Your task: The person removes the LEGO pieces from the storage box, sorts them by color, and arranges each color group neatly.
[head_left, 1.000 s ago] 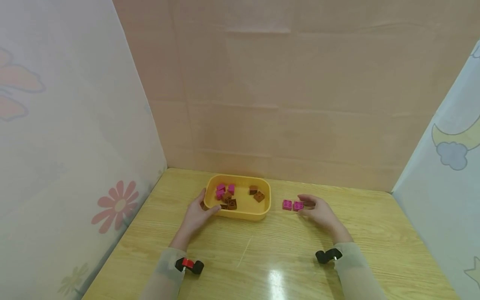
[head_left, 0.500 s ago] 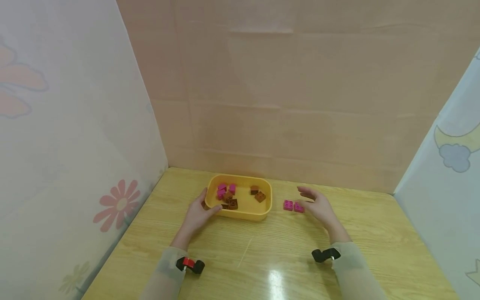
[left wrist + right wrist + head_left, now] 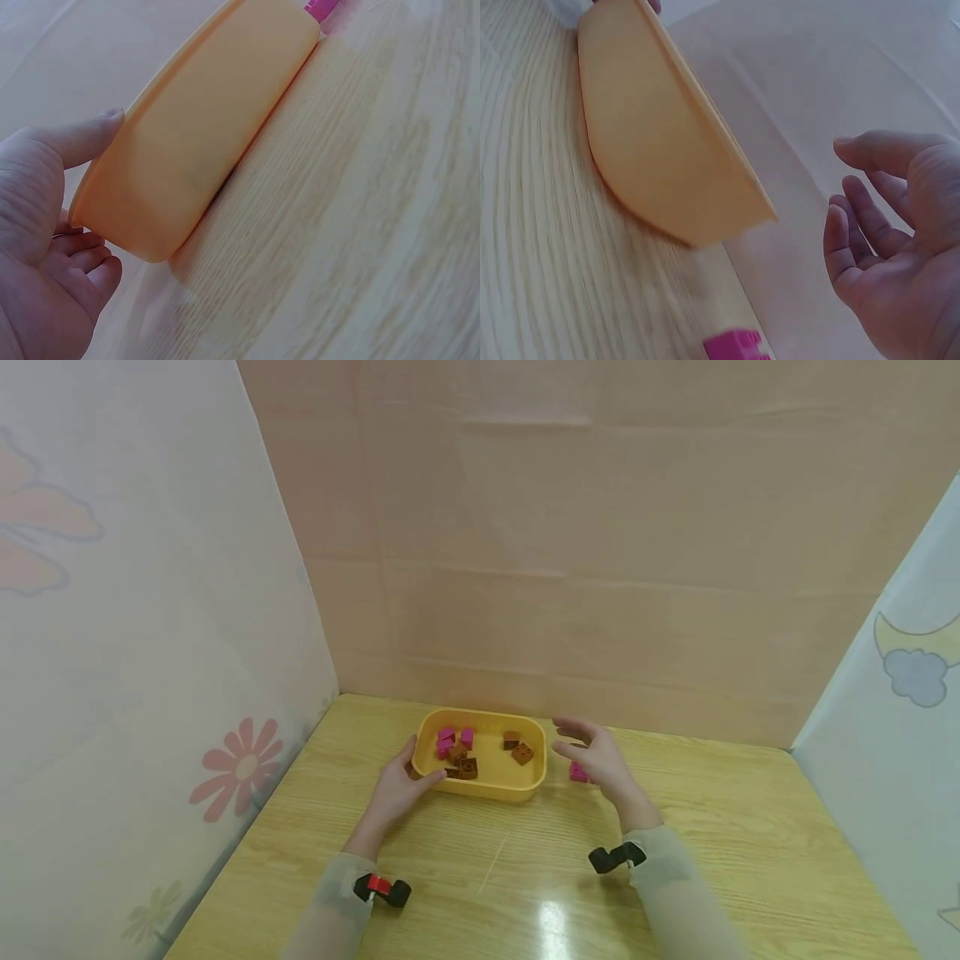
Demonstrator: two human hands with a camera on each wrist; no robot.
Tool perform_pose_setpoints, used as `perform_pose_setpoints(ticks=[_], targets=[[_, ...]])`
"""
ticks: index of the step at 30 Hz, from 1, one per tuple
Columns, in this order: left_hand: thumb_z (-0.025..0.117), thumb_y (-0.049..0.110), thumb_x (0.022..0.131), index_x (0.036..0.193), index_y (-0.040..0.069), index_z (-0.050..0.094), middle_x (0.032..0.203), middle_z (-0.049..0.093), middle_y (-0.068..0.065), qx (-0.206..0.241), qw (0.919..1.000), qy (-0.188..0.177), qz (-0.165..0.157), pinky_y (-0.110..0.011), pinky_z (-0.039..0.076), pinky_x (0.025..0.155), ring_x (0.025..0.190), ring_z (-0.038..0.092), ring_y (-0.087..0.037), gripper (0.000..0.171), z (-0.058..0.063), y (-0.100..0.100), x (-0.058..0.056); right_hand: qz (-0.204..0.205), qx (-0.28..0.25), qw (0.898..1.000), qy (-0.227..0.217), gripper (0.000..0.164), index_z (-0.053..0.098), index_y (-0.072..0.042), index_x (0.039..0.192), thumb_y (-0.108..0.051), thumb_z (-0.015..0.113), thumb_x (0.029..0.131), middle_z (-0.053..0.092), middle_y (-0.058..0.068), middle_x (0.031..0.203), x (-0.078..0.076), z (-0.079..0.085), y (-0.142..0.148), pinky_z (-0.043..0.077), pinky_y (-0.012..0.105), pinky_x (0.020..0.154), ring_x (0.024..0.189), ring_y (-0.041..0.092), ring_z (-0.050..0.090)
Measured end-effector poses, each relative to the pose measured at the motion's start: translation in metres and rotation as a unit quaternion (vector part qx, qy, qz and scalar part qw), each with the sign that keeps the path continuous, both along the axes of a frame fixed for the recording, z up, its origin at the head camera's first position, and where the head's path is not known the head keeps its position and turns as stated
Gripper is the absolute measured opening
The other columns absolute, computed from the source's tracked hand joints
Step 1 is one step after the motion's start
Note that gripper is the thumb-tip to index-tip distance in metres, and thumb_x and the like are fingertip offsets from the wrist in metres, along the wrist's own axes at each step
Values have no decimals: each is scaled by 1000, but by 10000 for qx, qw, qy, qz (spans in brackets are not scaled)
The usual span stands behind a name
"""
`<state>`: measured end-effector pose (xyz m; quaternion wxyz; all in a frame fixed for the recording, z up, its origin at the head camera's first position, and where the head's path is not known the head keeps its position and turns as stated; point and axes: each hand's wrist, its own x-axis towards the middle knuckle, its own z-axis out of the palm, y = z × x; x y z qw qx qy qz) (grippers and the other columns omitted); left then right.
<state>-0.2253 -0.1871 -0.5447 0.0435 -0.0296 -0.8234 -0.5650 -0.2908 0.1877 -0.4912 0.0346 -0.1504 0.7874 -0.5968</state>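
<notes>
A yellow plastic box (image 3: 480, 790) stands on the table with pink and brown toy building blocks inside. My left hand (image 3: 396, 789) grips its left end, thumb along the front rim and fingers around the corner. The left wrist view shows the thumb (image 3: 90, 139) against the box's rim. Just off the box's right end is my right hand (image 3: 600, 764), fingers loosely bent and holding nothing, as the right wrist view also shows. Below it on the table lies a pink building block (image 3: 577, 772), partly covered by the hand; a second pink one beside it is mostly hidden.
Inside the box, pink blocks (image 3: 446, 743) and brown blocks (image 3: 468, 768) lie at the left, and two brown blocks (image 3: 522, 754) at the right. A beige wall sheet (image 3: 480, 568) rises behind the wooden table (image 3: 480, 893), with patterned white panels on both sides.
My right hand has left the pink blocks on the table, lifting and moving left toward the box's right end. The left hand keeps its grip on the box.
</notes>
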Motion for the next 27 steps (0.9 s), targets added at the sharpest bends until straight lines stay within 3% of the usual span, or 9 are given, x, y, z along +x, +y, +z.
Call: perform_pose_setpoints(ticks=[4,10,17,23,27], targets=[[86,24,95,166,-8,19,172,22,-27,28,10000,10,27,-49,39,120,152,38,-42,103,0,-1,0,155,-37,9999,-25,52,60,1,148,-8,76,100,60,24,149,-3,3,-24,47,54,116,139,40,56],[86,25,94,166,-8,19,172,24,-27,56,10000,56,4,-49,39,120,152,39,-42,104,-1,-2,0,380,-105,9992,-52,51,63,1,145,-9,78,98,60,28,146,-8,5,-59,47,54,115,136,39,58],[85,22,95,166,-9,18,172,21,-28,86,9999,70,-70,-49,40,120,153,37,-43,102,0,-1,-1,671,-79,9976,-161,49,63,1,146,-8,77,99,63,24,145,-10,4,-85,59,42,92,131,39,60],[86,25,94,166,-9,19,172,21,-27,65,10000,24,6,-48,39,120,153,37,-42,104,-1,-1,-2,829,44,9965,5,49,62,4,145,-9,76,100,62,26,145,-16,-3,-102,54,49,107,133,41,61],[87,25,94,166,-9,21,171,23,-28,1,10000,63,41,-49,39,121,153,37,-42,103,-2,-1,-2,779,91,9969,46,44,65,4,141,-5,75,99,65,25,141,-20,-10,-111,53,52,110,130,41,63]])
